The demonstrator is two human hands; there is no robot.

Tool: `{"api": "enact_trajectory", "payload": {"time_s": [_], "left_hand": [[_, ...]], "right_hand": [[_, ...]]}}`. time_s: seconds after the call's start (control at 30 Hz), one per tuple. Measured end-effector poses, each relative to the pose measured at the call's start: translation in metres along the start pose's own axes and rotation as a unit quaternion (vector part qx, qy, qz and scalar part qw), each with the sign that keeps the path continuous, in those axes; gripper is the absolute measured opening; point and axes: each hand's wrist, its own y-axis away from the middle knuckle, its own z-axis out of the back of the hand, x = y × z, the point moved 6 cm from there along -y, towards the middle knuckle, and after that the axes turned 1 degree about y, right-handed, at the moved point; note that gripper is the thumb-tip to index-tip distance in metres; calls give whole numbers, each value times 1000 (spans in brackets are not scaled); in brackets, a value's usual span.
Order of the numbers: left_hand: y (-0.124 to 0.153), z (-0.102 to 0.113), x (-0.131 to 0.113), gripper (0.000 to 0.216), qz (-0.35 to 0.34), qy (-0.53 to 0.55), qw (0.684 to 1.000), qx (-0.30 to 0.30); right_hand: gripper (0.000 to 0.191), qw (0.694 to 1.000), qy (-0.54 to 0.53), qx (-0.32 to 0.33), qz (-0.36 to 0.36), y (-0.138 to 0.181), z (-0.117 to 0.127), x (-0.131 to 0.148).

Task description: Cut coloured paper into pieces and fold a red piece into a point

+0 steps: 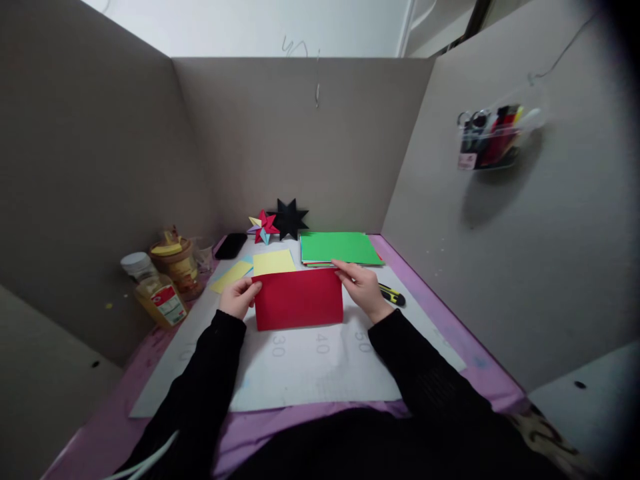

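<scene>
A red sheet of paper (299, 300) is held up between my two hands, its long side running left to right. My left hand (238, 297) pinches its upper left corner between thumb and fingers. At the upper right corner, my right hand (364, 288) grips the sheet with the fingers along the top edge. Behind the red paper lie yellow paper pieces (274, 261) with some light blue beneath. A yellow-and-black utility knife (392, 295) rests just right of my right hand. The white mat (310, 370) under everything carries printed numbers.
A stack of coloured paper (341, 248), green on top, lies at the back. Folded paper stars, one multicoloured (263, 227) and one black (289, 219), lean near the back wall. On the left are a phone (231, 246), a glue bottle (159, 293) and a brown pot (175, 263). A tool holder (493, 137) hangs right.
</scene>
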Motion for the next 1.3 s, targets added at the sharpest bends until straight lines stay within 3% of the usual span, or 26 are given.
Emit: {"api": "enact_trajectory", "payload": {"time_s": [0.23,0.5,0.63,0.73,0.83,0.97,1.1,1.2,1.3], "left_hand": [[0,1,0,26,3,7,1000,-8],[2,0,-2,27,5,7,1000,-9],[-1,1,11,28,63,34,997,23],[-5,3,30,32,151,20,986,60],[-9,11,44,31,167,-64,982,59],[-15,18,47,26,92,-252,963,22],[-15,13,54,24,79,-428,899,53],[-14,10,58,17,82,-495,862,70],[-14,9,55,17,64,-532,843,48]], "right_hand": [[23,1000,-1,9,-1,-2,2,4],[19,998,-22,-1,-65,0,0,-2],[18,990,-52,13,-131,-4,-12,-18],[19,971,-90,78,-206,-9,-41,-44],[22,940,-97,168,-279,-6,-80,-73],[23,932,-19,233,-278,0,-115,-94],[22,935,22,248,-251,2,-125,-96],[22,938,41,252,-233,0,-125,-94],[22,940,56,255,-221,-2,-126,-94]]}}
